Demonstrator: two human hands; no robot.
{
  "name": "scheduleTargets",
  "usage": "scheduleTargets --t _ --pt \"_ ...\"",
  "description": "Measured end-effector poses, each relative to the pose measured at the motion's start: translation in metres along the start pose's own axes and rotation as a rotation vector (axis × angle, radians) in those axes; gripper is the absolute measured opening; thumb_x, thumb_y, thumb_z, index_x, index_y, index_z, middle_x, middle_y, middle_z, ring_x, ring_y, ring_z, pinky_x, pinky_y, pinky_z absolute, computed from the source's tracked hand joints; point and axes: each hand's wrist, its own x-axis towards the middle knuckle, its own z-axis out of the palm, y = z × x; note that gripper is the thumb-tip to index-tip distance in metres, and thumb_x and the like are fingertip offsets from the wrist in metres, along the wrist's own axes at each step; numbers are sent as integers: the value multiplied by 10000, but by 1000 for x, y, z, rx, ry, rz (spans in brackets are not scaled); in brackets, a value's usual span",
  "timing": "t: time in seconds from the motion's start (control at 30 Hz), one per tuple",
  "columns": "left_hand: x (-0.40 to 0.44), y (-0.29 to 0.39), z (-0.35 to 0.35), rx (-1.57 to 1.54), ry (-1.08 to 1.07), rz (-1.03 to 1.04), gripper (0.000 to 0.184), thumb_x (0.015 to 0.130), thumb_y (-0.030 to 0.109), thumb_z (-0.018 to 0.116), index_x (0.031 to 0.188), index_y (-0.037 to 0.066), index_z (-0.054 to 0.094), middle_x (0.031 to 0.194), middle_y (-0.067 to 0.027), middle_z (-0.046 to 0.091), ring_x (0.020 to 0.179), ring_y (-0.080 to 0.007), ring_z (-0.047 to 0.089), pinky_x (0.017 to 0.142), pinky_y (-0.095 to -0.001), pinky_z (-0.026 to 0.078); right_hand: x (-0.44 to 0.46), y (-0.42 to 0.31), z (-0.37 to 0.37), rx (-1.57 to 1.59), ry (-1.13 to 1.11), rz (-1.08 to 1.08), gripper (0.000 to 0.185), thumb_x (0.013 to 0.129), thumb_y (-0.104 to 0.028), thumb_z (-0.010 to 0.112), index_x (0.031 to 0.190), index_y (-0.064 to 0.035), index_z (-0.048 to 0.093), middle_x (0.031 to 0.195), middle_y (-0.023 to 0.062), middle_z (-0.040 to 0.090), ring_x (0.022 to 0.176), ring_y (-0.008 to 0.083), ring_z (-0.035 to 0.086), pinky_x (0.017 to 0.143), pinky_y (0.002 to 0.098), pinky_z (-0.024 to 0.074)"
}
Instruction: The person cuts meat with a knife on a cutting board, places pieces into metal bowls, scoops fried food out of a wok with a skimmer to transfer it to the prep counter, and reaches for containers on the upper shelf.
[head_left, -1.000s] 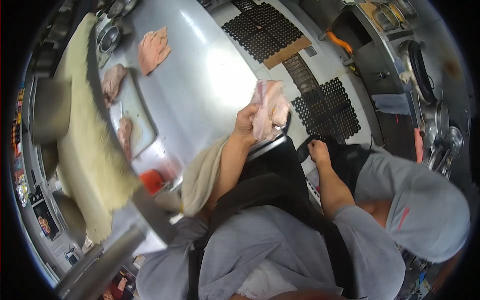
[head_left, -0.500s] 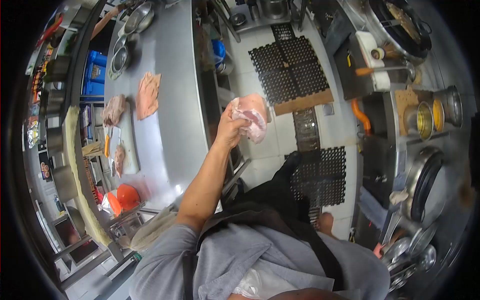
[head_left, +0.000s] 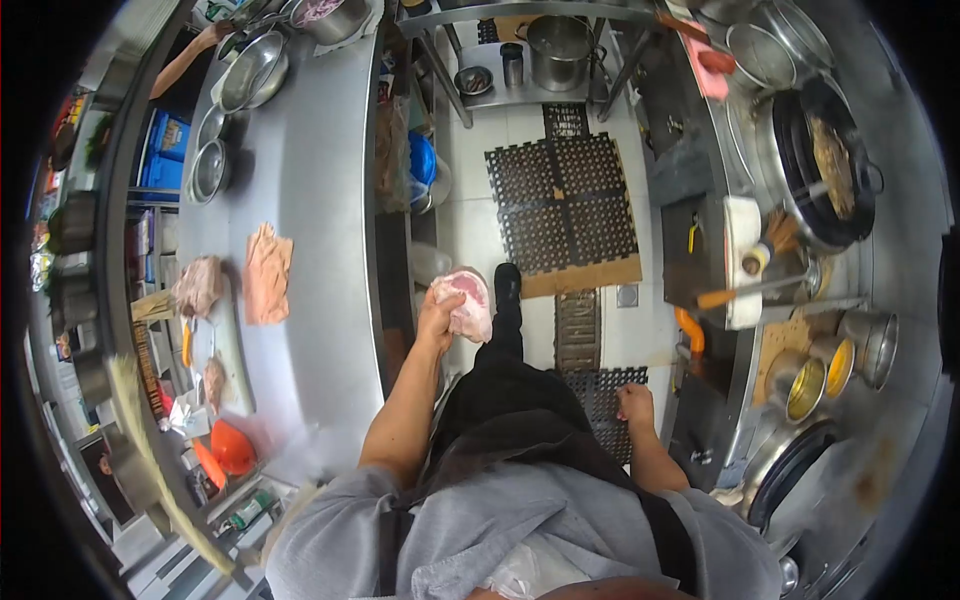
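My left hand (head_left: 436, 318) is closed round a pale pink piece of raw meat (head_left: 468, 312), held over the floor just right of the steel table's edge. My right hand (head_left: 635, 403) hangs low over the black floor mat (head_left: 605, 385) with its fingers curled in; whether anything is inside them is hidden. On the steel table (head_left: 325, 250) to the left lie a flat pinkish sheet of skin or meat (head_left: 267, 275), a lump of meat (head_left: 199, 287) and a smaller piece (head_left: 214, 380) on a white cutting board (head_left: 237, 370).
Steel bowls (head_left: 210, 170) stand along the table's left side, with an orange bowl (head_left: 232, 447) nearer me. Ahead, a large pot (head_left: 558, 55) sits on a low shelf. The stove side at right holds a black wok (head_left: 800, 165), metal pots (head_left: 798, 385) and an orange-handled tool (head_left: 716, 298).
I have moved forward along the aisle, past where a person in grey stood at my right. The meat stays in my left hand. My right hand shows again after being mostly hidden.
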Motion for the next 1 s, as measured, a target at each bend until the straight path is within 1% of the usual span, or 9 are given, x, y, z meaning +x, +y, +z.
scheduleTargets --t 0.1,0.37,0.5,0.53,0.6,0.7,0.87,0.9,1.0 --pt "94 -4 -16 -14 60 -56 496 759 -72 623 1220 49 486 1083 -104 612 969 -259 627 832 -389 536 45 -50 -7 -179 -70 40 236 855 -175 526 807 -3 681 632 178 640 506 251 635 571 379 516" --pt "158 143 107 -94 49 92 516 768 -54 648 1241 37 463 1096 -110 609 1018 -249 609 850 -373 525 138 -256 -109 141 -94 -114 216 866 -172 585 875 34 650 577 104 599 457 172 590 436 314 468" --pt "158 201 141 -186 195 195 440 773 -50 646 1182 39 509 1076 -107 622 971 -241 629 853 -385 524 307 -277 -109 -365 0 -569 212 836 -180 606 888 19 660 587 108 607 480 195 611 461 327 493" --pt "149 206 143 -215 257 207 414 775 -51 641 1162 38 525 1070 -106 625 957 -240 635 849 -387 525 321 -315 -122 -540 -110 -423 237 846 -219 583 920 -14 677 866 169 683 861 363 645 799 413 501" --pt "153 202 132 -252 276 258 393 773 -53 641 1142 33 539 1054 -106 632 954 -235 638 854 -383 524 362 -372 -131 -467 -126 -427 212 856 -188 587 927 -7 671 819 156 680 743 324 662 715 411 512" --pt "128 200 122 -267 330 288 433 794 -7 639 1201 28 496 1097 -101 610 998 -235 623 884 -389 520 333 -499 -152 -341 -161 -547 168 877 -122 556 874 18 650 581 99 595 469 173 588 446 335 444" --pt "68 219 110 -437 424 412 457 791 -1 652 1214 28 482 1089 -93 605 985 -209 617 877 -346 504 269 -672 -80 -331 -300 -1065 205 881 -146 566 857 46 633 586 94 591 475 173 575 454 318 436" --pt "55 226 103 -487 442 458 466 789 -4 651 1220 27 477 1087 -94 604 982 -211 617 877 -348 506 277 -699 -41 -349 -361 -1187 229 858 -194 569 942 0 658 771 202 652 690 318 655 635 397 491" --pt "25 245 74 -589 532 557 483 787 -7 648 1234 26 468 1087 -96 601 977 -216 617 872 -351 511 164 -792 41 -230 -503 -1429 223 846 -225 594 929 -31 665 826 205 651 802 393 621 711 433 482"
